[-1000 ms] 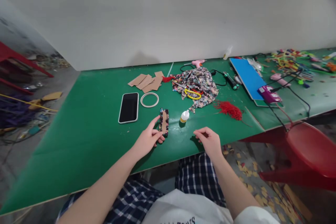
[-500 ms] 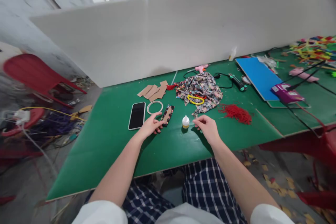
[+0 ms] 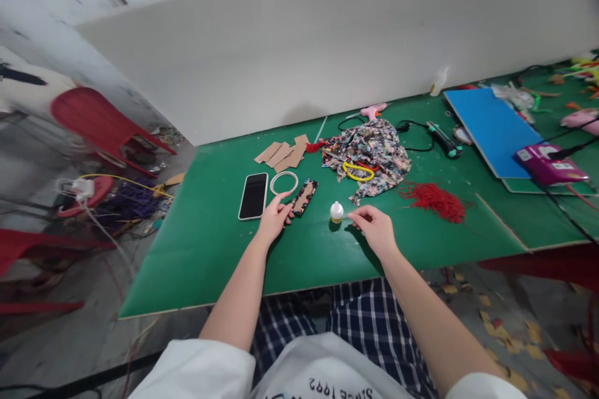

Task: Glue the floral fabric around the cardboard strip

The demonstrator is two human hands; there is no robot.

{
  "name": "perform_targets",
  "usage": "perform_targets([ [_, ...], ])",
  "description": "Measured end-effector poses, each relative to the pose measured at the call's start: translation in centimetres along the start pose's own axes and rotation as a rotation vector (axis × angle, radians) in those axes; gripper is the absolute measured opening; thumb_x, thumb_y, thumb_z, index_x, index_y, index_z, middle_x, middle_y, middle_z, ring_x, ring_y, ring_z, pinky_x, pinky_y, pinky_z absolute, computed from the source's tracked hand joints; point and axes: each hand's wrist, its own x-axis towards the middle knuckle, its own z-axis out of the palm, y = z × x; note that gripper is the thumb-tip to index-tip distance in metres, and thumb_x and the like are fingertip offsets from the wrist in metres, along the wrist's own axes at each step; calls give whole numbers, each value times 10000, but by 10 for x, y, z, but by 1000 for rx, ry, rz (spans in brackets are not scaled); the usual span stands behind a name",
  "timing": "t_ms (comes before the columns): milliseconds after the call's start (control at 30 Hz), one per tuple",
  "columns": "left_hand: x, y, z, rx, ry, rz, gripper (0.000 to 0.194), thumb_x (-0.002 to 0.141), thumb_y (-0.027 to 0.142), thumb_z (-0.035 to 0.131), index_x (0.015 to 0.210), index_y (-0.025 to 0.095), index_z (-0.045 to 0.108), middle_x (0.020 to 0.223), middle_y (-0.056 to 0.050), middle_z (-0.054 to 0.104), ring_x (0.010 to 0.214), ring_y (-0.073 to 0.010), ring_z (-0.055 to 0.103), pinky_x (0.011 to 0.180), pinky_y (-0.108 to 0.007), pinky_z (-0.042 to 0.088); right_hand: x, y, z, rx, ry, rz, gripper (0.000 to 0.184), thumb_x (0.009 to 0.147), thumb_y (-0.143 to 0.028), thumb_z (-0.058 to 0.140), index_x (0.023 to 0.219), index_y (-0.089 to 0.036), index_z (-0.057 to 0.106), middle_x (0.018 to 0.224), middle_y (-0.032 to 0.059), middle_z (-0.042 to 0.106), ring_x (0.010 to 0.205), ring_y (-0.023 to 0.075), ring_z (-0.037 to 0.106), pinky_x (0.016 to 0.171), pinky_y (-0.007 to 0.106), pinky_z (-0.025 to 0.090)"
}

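On the green table, my left hand (image 3: pixel 275 218) lies with its fingers apart. Its fingertips reach the near left edge of a cardboard strip (image 3: pixel 304 197) edged with dark floral fabric. A white ring (image 3: pixel 284 175) sits just beyond those fingers. My right hand (image 3: pixel 375 230) is closed in a pinch; whatever is between thumb and forefinger is too small to make out. Just left of that pinch stands a small white-capped glue bottle (image 3: pixel 336 212), upright and apart from the fingers. A phone (image 3: pixel 253 197) with a dark screen rests left of my left hand.
Cardboard pieces (image 3: pixel 281 154) lie behind the ring. Floral cloth (image 3: pixel 386 149) is heaped centrally, with yellow-handled scissors (image 3: pixel 358 173) on it. Red threads (image 3: pixel 437 202), a pink glue gun (image 3: pixel 373 111), a blue board (image 3: pixel 486 131) and a purple box (image 3: pixel 552 164) sit farther right. A white partition (image 3: pixel 327 43) borders the back.
The view has shifted, so the table items appear farther right. Both hands keep nearly the same places beside the strip and the bottle.
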Motion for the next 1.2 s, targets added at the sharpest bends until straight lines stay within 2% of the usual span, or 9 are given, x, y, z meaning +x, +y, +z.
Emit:
perform_targets([
  [133,-2,0,3,1,30,3,483,837,377,498,1283,200,447,668,14,565,496,-81,499,407,-161,332,1,2,1,5,3,-6,291,770,-434,536,823,-183,673,751,48,701,605,153,618,560,287,497],
  [233,-3,-1,4,7,48,13,479,842,391,482,1282,203,448,669,16,566,500,-82,500,420,-166,340,4,5,3,12,-6,-50,305,799,-374,475,948,-185,663,917,77,707,702,165,643,586,297,519],
  [333,-4,-2,4,19,60,25,479,843,400,474,1274,192,453,664,16,567,503,-84,504,438,-171,351,7,8,4,11,-21,-108,307,748,-246,477,995,-188,650,1015,80,686,814,174,648,710,336,533],
  [500,-3,-5,3,36,48,54,467,848,390,468,1278,209,451,649,28,547,496,-81,494,441,-168,346,7,6,4,20,-108,-199,468,640,-130,484,1084,-214,601,1103,67,659,1022,196,610,873,378,498],
  [600,-1,-8,3,42,44,73,448,850,375,466,1269,219,460,633,39,528,486,-79,488,454,-172,359,4,3,3,1,-161,-240,472,686,-174,542,1154,-226,560,1192,78,622,1099,208,577,926,393,468],
  [733,1,-9,3,50,51,87,426,853,351,455,1253,205,473,624,43,530,473,-75,487,504,-190,395,1,1,4,-118,-231,-315,500,748,-319,607,1229,-223,509,1268,105,571,1186,232,523,972,415,432],
  [967,0,-6,2,65,24,107,407,853,329,446,1246,228,475,608,54,500,460,-74,445,479,-183,352,4,0,6,-202,-236,-315,668,684,-398,684,1294,-243,461,1235,104,591,1185,252,520,970,440,423],
  [1100,-1,-4,-2,63,-55,109,414,851,341,448,1246,219,454,603,58,464,451,-75,411,446,-176,323,7,4,5,-230,-250,-325,773,635,-401,731,1329,-257,423,1238,92,589,1195,260,505,987,447,406],
  [1200,-10,-3,-12,77,-166,94,401,850,347,444,1224,204,469,591,54,460,445,-80,399,443,-183,334,8,7,5,-289,-264,-363,722,662,-409,715,1315,-266,441,1269,84,565,1208,255,488,1005,434,393],
])
